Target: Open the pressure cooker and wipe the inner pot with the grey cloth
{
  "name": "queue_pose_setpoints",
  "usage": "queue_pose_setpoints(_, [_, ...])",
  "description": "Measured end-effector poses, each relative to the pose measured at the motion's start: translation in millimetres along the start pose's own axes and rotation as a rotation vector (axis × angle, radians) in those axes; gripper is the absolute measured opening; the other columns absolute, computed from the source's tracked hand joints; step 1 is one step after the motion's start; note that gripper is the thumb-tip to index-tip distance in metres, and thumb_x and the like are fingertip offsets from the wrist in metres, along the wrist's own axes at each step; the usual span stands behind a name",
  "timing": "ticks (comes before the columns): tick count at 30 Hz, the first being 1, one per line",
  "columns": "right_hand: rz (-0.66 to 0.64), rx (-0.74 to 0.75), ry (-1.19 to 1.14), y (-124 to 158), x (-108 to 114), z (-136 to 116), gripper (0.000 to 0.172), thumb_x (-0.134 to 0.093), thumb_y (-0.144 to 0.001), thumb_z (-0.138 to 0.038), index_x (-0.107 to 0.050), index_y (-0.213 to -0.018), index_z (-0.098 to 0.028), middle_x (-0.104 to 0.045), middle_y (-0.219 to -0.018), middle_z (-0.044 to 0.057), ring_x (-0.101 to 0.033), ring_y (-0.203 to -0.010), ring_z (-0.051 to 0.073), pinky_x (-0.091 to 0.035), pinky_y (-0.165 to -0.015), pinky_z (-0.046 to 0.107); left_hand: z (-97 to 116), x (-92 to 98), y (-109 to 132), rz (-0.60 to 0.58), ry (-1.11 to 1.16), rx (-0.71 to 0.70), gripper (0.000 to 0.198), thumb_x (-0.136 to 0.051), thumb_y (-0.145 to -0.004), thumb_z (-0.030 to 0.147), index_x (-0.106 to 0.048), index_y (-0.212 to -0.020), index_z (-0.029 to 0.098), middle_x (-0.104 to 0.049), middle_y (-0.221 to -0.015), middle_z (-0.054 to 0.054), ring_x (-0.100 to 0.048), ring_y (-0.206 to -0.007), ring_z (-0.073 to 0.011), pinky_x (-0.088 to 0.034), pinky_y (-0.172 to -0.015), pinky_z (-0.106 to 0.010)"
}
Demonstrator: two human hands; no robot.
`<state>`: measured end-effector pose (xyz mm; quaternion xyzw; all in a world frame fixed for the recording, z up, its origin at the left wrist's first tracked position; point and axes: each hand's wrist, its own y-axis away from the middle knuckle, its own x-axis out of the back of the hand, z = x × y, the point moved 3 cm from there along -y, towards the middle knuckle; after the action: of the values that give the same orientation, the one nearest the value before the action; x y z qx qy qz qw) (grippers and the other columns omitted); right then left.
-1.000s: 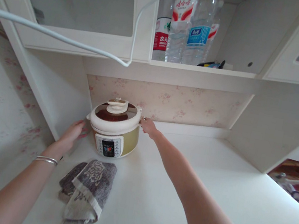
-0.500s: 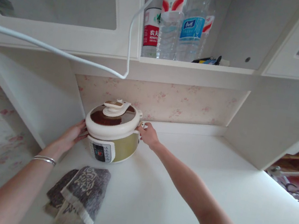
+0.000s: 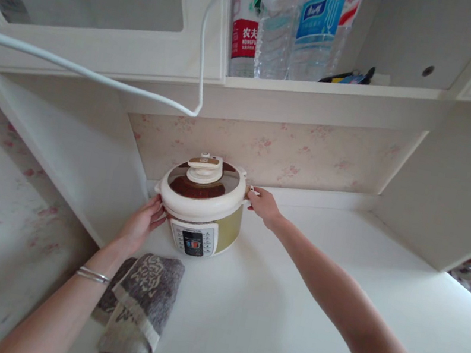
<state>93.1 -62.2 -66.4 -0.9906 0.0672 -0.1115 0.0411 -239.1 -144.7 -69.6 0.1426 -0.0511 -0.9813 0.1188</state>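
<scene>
An electric pressure cooker (image 3: 229, 233) stands upright on the white counter, near the back wall. It has a cream rim, a brown-tinted lid (image 3: 180, 184) with a raised handle, a green body and a front control panel (image 3: 194, 241). My left hand (image 3: 143, 222) grips its left side below the rim, its fingertips partly hidden. On the opposite side, my right hand (image 3: 264, 204) is closed around the right side handle. A folded grey-brown patterned towel (image 3: 154, 283) lies in front of the cooker, beside my left forearm.
Overhead, an open cabinet shelf (image 3: 269, 84) holds several plastic bottles (image 3: 316, 33). A white cable (image 3: 111, 83) hangs across the upper left. Side panels (image 3: 74, 137) bound the counter (image 3: 284, 317) at left and right, with a floral wall behind.
The cooker has shifted right and turned, so its control panel faces me more squarely. Both hands have moved with it. The view has shifted slightly as well.
</scene>
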Motion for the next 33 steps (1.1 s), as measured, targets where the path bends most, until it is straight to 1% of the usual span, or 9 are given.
queue_pose_setpoints(6, [0.081,-0.084,-0.051,20.7,36.9,11.7,0.048,-0.064,-0.078,-0.033,-0.057,-0.12,-0.013,-0.07,-0.082,0.009,-0.06,-0.058,0.012,-0.055,-0.052,0.026,-6.8,-35.1,-2.5,-0.08,0.058,-0.005,0.041,-0.054,-0.086,0.017,-0.057,-0.126,0.027,-0.062,-0.125,-0.003,-0.062,-0.104,-0.0138,-0.047,-0.096,-0.029])
queue_pose_setpoints(9, [0.117,-0.09,-0.058,19.3,61.6,13.4,0.038,-0.063,-0.078,-0.029,-0.062,-0.112,-0.013,-0.07,-0.086,0.01,-0.061,-0.064,0.013,-0.056,-0.055,0.025,-14.9,-54.8,4.8,-0.114,0.086,0.018,0.044,-0.056,-0.086,0.017,-0.054,-0.129,0.027,-0.058,-0.13,-0.002,-0.06,-0.11,-0.0147,-0.045,-0.1,-0.032])
queue_pose_setpoints(13, [0.148,-0.097,-0.04,0.4,93.9,15.6,0.021,-0.06,-0.079,-0.029,-0.07,-0.09,-0.014,-0.07,-0.088,0.009,-0.063,-0.072,0.014,-0.054,-0.057,0.023,-35.1,-79.7,24.4,-0.197,0.125,0.05,0.047,-0.057,-0.086,0.022,-0.05,-0.132,0.029,-0.044,-0.144,0.0,-0.051,-0.124,-0.0171,-0.04,-0.106,-0.035])
queue_pose_setpoints(16, [0.192,-0.098,-0.019,-16.8,112.9,20.7,0.022,-0.057,-0.08,-0.03,-0.07,-0.078,-0.012,-0.069,-0.08,0.01,-0.062,-0.072,0.015,-0.054,-0.059,0.024,-50.6,-98.4,33.3,-0.25,0.104,0.036,0.05,-0.056,-0.087,0.023,-0.047,-0.135,0.033,-0.034,-0.15,0.003,-0.042,-0.131,-0.0169,-0.034,-0.111,-0.036])
queue_pose_setpoints(22, [0.261,-0.088,0.002,-28.9,133.1,32.0,0.023,-0.056,-0.08,-0.031,-0.068,-0.078,-0.012,-0.068,-0.084,0.01,-0.061,-0.073,0.014,-0.053,-0.061,0.025,-60.9,-130.2,15.4,-0.352,0.101,0.005,0.055,-0.053,-0.088,0.029,-0.037,-0.14,0.037,-0.029,-0.153,0.005,-0.034,-0.136,-0.0149,-0.028,-0.113,-0.036])
queue_pose_setpoints(26, [0.247,-0.082,0.001,-24.2,135.9,31.7,0.025,-0.052,-0.083,-0.033,-0.068,-0.083,-0.014,-0.068,-0.089,0.009,-0.061,-0.072,0.013,-0.053,-0.061,0.024,-61.1,-134.7,4.8,-0.375,0.077,-0.006,0.054,-0.055,-0.088,0.031,-0.039,-0.139,0.036,-0.028,-0.153,0.004,-0.031,-0.138,-0.017,-0.028,-0.112,-0.038])
queue_pose_setpoints(29, [0.225,-0.087,0.027,-13.7,139.6,28.1,0.032,-0.048,-0.085,-0.041,-0.068,-0.09,-0.016,-0.068,-0.091,0.009,-0.059,-0.064,0.012,-0.051,-0.058,0.026,-64.4,-128.0,10.7,-0.364,0.067,0.026,0.053,-0.058,-0.085,0.03,-0.044,-0.136,0.034,-0.026,-0.154,0.002,-0.03,-0.138,-0.0196,-0.033,-0.109,-0.04])
queue_pose_setpoints(31, [0.25,-0.072,0.062,-0.6,146.0,25.8,0.035,-0.045,-0.086,-0.044,-0.066,-0.098,-0.019,-0.067,-0.093,0.008,-0.057,-0.062,0.012,-0.049,-0.057,0.026,-68.1,-119.2,22.7,-0.347,0.045,0.053,0.048,-0.06,-0.083,0.029,-0.05,-0.131,0.031,-0.031,-0.152,-0.002,-0.039,-0.133,-0.0216,-0.038,-0.105,-0.04])
queue_pose_setpoints(33, [0.304,-0.047,0.1,18.9,153.0,26.5,0.037,-0.042,-0.087,-0.043,-0.063,-0.106,-0.02,-0.066,-0.096,0.008,-0.055,-0.063,0.012,-0.047,-0.058,0.025,-72.2,-106.3,41.5,-0.311,0.01,0.054,0.041,-0.063,-0.081,0.029,-0.058,-0.121,0.025,-0.044,-0.144,-0.008,-0.052,-0.122,-0.0227,-0.044,-0.099,-0.039])
